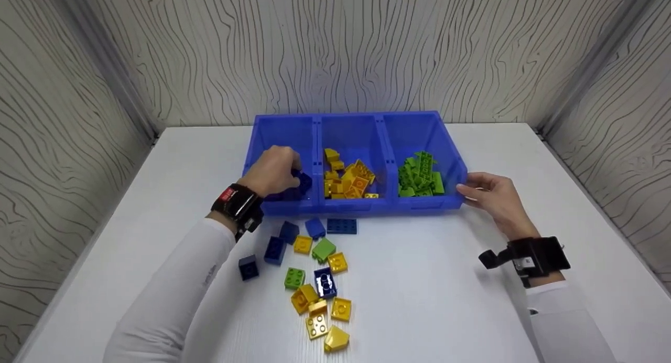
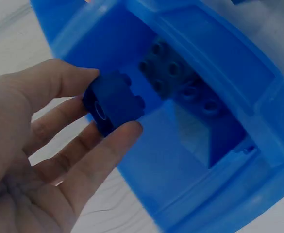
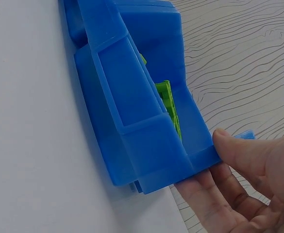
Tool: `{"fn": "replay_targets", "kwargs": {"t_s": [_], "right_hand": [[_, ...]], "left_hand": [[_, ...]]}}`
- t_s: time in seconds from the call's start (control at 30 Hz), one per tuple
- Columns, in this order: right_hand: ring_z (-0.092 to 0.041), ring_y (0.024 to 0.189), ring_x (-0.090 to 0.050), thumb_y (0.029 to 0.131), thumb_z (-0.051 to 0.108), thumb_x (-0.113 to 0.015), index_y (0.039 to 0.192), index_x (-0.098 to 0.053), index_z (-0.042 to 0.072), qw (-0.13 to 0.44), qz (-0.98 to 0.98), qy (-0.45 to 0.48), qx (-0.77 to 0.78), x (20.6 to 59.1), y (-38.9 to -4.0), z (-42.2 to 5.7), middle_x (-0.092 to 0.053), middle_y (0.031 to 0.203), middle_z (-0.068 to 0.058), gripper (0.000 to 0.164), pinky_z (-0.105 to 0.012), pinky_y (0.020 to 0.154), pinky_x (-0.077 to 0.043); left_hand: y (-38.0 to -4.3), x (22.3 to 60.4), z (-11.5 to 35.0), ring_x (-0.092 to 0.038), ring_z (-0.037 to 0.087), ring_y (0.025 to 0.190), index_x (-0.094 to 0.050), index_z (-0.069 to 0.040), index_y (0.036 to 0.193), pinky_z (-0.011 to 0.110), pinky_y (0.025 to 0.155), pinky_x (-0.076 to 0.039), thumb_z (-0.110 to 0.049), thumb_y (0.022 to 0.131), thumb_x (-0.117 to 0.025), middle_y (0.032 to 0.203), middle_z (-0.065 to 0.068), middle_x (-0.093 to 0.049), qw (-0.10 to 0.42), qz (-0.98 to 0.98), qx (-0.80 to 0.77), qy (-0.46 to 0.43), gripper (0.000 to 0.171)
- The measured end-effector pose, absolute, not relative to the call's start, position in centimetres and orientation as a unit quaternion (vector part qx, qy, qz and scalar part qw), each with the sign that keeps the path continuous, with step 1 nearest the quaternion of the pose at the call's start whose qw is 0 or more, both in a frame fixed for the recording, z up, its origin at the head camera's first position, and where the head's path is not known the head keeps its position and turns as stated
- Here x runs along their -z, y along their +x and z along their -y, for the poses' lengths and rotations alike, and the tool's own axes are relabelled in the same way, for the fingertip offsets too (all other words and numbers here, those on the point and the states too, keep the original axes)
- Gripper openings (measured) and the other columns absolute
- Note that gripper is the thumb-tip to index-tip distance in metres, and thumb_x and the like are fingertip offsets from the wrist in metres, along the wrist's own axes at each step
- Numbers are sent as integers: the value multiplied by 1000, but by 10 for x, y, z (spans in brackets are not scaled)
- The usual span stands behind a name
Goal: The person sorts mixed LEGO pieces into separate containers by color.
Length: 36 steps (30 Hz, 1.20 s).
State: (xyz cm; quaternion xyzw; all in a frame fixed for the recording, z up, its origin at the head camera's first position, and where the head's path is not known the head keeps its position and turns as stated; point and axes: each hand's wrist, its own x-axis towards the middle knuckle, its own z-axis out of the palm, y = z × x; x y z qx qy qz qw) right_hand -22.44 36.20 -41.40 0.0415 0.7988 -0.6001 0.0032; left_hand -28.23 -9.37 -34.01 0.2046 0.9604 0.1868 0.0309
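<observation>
My left hand (image 1: 272,170) reaches into the left compartment of a blue three-part bin (image 1: 350,128). Thumb and fingers pinch a dark blue building block (image 2: 113,103), its studs pointing away from the palm in the left wrist view. Beyond it, other blue blocks (image 2: 200,124) lie on the compartment floor. At the bin's right side, my right hand (image 1: 493,199) grips the side rim (image 3: 202,158), thumb on top and fingers underneath. Yellow blocks (image 1: 346,180) are piled in the middle compartment and green blocks (image 1: 421,175) in the right one.
In front of the bin, loose blocks are scattered on the white table (image 1: 419,279): several blue ones, including a flat blue plate (image 1: 342,226), several yellow ones such as a slanted block (image 1: 336,339), and two green ones (image 1: 294,278). Wood-patterned panels (image 1: 335,48) surround the table.
</observation>
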Motion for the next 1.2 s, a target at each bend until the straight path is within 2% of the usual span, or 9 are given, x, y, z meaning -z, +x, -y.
{"fn": "replay_targets", "kwargs": {"t_s": [0.2, 0.37, 0.53, 0.7, 0.8, 0.9, 1.07, 1.2], "right_hand": [[-7, 92, -67, 87, 27, -73, 129, -54, -2, 6, -796, 42, 603, 414, -224, -364, -63, 102, 5, 55, -22, 86, -59], [-5, 90, -68, 88, 24, -72, 131, -52, -5, 7, -793, 40, 608, 416, -223, -363, -64, 100, 8, 56, -22, 84, -60], [-4, 89, -68, 88, 22, -72, 130, -52, -7, 11, -788, 42, 614, 418, -223, -362, -65, 98, 9, 55, -22, 83, -60], [-4, 89, -68, 88, 24, -72, 128, -54, -5, 4, -794, 44, 606, 416, -224, -361, -65, 98, 9, 53, -22, 83, -60], [-4, 90, -68, 88, 26, -72, 128, -54, -4, 3, -800, 45, 598, 415, -224, -362, -64, 99, 8, 53, -21, 84, -60], [-5, 90, -67, 88, 26, -72, 129, -54, -4, 9, -800, 50, 598, 415, -223, -362, -64, 99, 8, 54, -22, 85, -60], [-5, 90, -67, 87, 26, -72, 129, -54, -4, 6, -799, 48, 599, 414, -223, -362, -64, 100, 7, 54, -22, 85, -59], [-5, 89, -68, 87, 24, -73, 128, -55, -5, 5, -792, 46, 609, 414, -225, -362, -65, 99, 7, 54, -22, 84, -60]], "left_hand": [[-293, 360, 100, -62, 29, 115, -66, -2, 118, 44, 99, -54, -18, 87, -71, 121, 14, -67, 35, -961, -183, 205, 35], [-269, 358, 116, -55, 28, 126, -57, -7, 132, 46, 106, -49, -39, 90, -67, 133, 12, -60, 18, -954, -200, 223, 54], [-222, 351, 140, -56, 26, 118, -52, -13, 136, 47, 98, -53, -59, 82, -68, 131, 10, -58, 0, -953, -178, 245, 73], [-180, 359, 165, -59, 28, 115, -51, -14, 133, 49, 94, -55, -70, 70, -71, 129, 12, -59, 59, -957, -156, 237, 88], [-168, 375, 174, -59, 25, 108, -54, -16, 128, 45, 90, -56, -66, 66, -78, 123, 10, -60, 99, -962, -149, 207, 83], [-162, 396, 179, -57, 22, 97, -58, -16, 120, 40, 82, -55, -52, 66, -84, 111, 9, -60, 118, -964, -148, 186, 70], [-161, 417, 182, -54, 17, 85, -66, -12, 101, 36, 74, -51, -21, 66, -85, 92, 4, -62, 107, -960, -181, 183, 40], [-165, 416, 184, -57, 15, 82, -69, -8, 95, 35, 74, -53, -9, 64, -82, 86, 1, -66, 95, -957, -196, 190, 34]]}}
